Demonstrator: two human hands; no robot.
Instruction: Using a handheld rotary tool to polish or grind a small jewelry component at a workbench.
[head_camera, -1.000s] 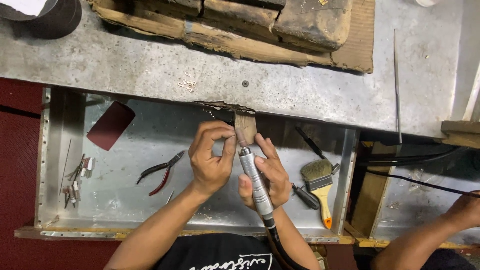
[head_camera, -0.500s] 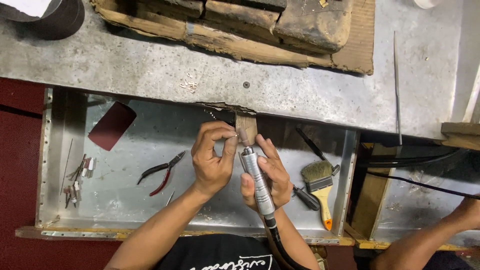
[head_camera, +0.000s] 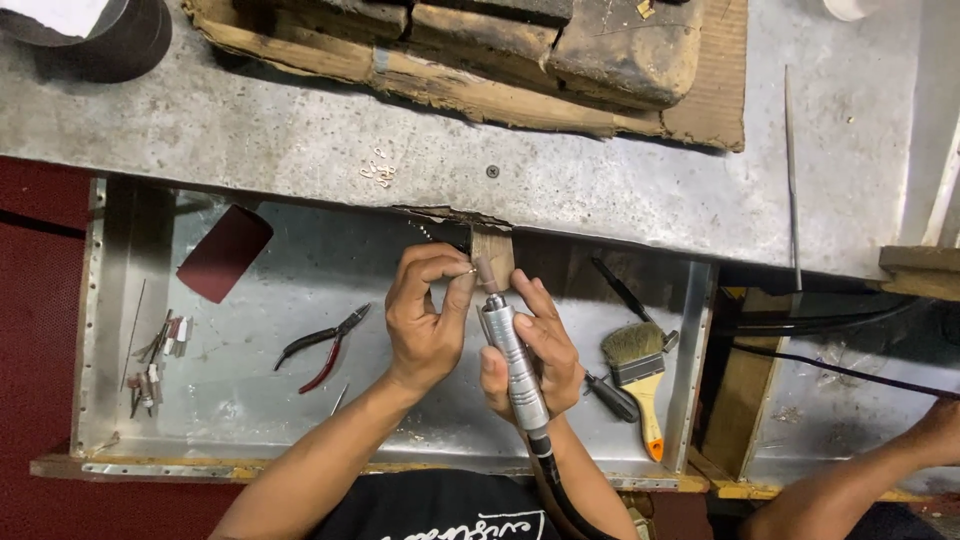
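- Scratched, dull sheet metal covers the workbench (head_camera: 620, 190), with a shallow metal tray (head_camera: 300, 420) slung below its front edge.
- A worn wooden bench peg (head_camera: 492, 258) juts from that edge over the tray.
- The left hand (head_camera: 425, 320) pinches a tiny piece (head_camera: 468, 270) between thumb and fingertips, right against the peg; it looks like metal, but it is too small to tell.
- The right hand (head_camera: 535, 355) is wrapped around a ribbed, silvery rotary handpiece (head_camera: 512, 360), its small cylindrical tip touching the piece; a black hose trails from its rear.
- Red-handled pliers (head_camera: 325, 345) lie left in the tray, near a dark red sheet (head_camera: 225, 250).
- A yellow-handled bristle brush (head_camera: 640, 375) rests at the right.
- Rough, weathered wooden blocks (head_camera: 480, 40) sit at the bench's far side.
- Another person's arm (head_camera: 860, 480) shows at the lower right.
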